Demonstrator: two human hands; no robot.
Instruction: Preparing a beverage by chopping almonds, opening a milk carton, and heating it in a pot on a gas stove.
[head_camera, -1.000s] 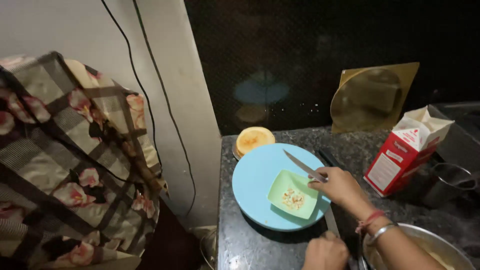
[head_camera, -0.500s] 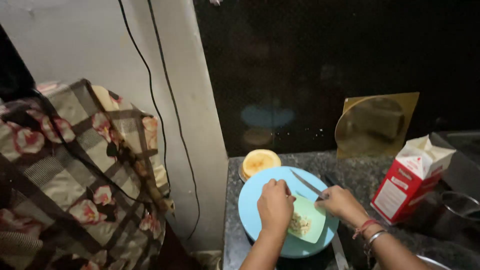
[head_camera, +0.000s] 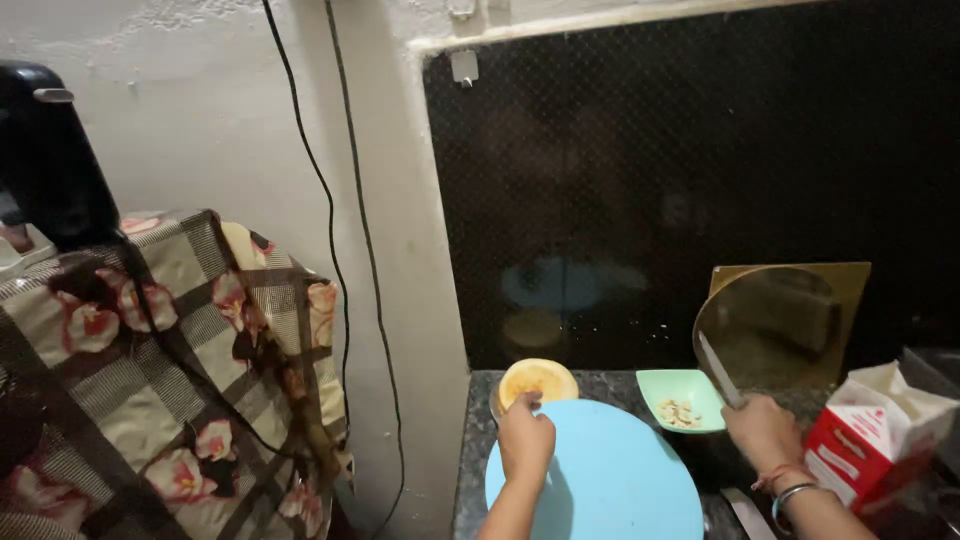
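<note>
Orange-topped round lid sits at the counter's back edge, and your left hand touches its near rim with curled fingers. Beneath that hand lies the blue plate. Your right hand grips a knife, blade up, just beside the small green dish. Right of it stands a red-and-white carton.
</note>
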